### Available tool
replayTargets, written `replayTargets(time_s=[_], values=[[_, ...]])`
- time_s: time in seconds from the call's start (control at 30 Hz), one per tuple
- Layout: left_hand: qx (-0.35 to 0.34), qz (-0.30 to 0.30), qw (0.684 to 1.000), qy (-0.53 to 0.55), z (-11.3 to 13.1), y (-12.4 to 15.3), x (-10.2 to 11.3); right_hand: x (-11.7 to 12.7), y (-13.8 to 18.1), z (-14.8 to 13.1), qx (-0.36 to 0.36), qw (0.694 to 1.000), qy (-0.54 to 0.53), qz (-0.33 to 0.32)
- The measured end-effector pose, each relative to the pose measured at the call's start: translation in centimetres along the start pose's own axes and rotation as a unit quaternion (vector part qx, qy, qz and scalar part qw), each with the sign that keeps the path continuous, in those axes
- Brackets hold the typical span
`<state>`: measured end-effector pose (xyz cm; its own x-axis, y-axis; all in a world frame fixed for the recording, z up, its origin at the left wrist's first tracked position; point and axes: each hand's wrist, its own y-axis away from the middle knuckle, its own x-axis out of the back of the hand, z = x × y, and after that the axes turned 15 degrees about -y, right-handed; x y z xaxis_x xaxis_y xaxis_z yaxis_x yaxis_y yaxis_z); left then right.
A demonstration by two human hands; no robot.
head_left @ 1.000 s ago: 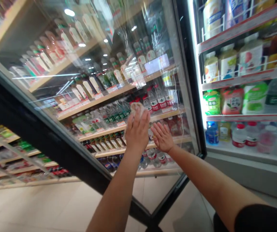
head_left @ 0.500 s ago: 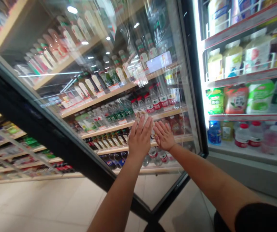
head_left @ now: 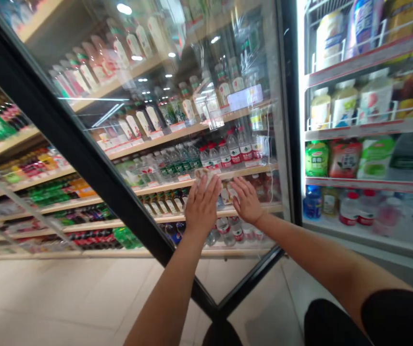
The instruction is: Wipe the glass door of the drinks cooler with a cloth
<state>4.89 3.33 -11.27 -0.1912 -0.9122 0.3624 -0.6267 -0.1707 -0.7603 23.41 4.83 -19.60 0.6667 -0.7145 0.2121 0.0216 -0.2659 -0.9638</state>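
Note:
My left hand [head_left: 202,205] presses a small pale cloth [head_left: 204,174] flat against the glass door [head_left: 148,72] of an open drinks fridge, its fingers together over the cloth. Just to the right, my right hand [head_left: 246,201] lies flat on the same glass with its fingers spread and nothing in it. Both arms reach forward from the bottom of the view. The door's black frame [head_left: 83,149] runs diagonally down to its lower corner near my knees. Shop shelves of bottles show through the glass and as reflections.
To the right stands the lit fridge interior [head_left: 368,129] with shelves of bottles and cartons. At the left, store shelves [head_left: 29,192] carry rows of drinks. Pale floor tiles [head_left: 65,298] stretch beneath the door.
Both hands have slid slightly down the glass, the cloth going with the left hand. The view has shifted, so more of the left store shelves now shows.

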Motion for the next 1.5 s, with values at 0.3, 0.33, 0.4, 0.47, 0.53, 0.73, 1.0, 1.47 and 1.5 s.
replayTargets(time_s=[0.3, 0.33, 0.4, 0.47, 0.53, 0.73, 1.0, 1.47, 1.5], values=[[0.16, 0.074, 0.955, 0.24, 2.6, -1.9, 2.4, 1.5, -5.8, -5.9, -0.001, 0.987, -0.158, -0.003], [0.159, 0.088, 0.961, 0.209, 2.2, -1.5, 2.9, 1.2, -5.6, -5.6, -0.002, 0.987, -0.163, -0.004], [0.162, 0.1, 0.976, 0.107, 1.1, -0.5, 3.6, 1.0, -4.7, -4.9, -0.015, 0.986, -0.166, -0.002], [0.183, 0.073, 0.98, 0.017, -0.2, 0.6, 3.8, 1.1, -3.8, -4.2, -0.022, 0.988, -0.153, -0.013], [0.198, 0.026, 0.98, -0.021, -1.2, 1.4, 3.5, 1.5, -3.5, -3.8, -0.021, 0.992, -0.12, -0.026], [0.208, 0.001, 0.978, -0.031, -2.2, 1.9, 1.3, 2.6, -6.9, -2.0, 0.01, 0.995, -0.101, -0.005], [0.218, -0.017, 0.976, 0.002, -4.0, 1.8, -0.9, 1.7, -5.7, 1.4, 0.025, 0.991, -0.12, -0.049], [0.214, -0.091, 0.973, 0.001, -5.7, 1.2, -3.9, -5.0, 2.3, 1.2, -0.053, 0.989, -0.119, -0.063], [0.213, -0.093, 0.973, -0.002, -5.7, 1.2, -4.0, -5.1, 2.5, 1.5, -0.052, 0.989, -0.121, -0.067]])
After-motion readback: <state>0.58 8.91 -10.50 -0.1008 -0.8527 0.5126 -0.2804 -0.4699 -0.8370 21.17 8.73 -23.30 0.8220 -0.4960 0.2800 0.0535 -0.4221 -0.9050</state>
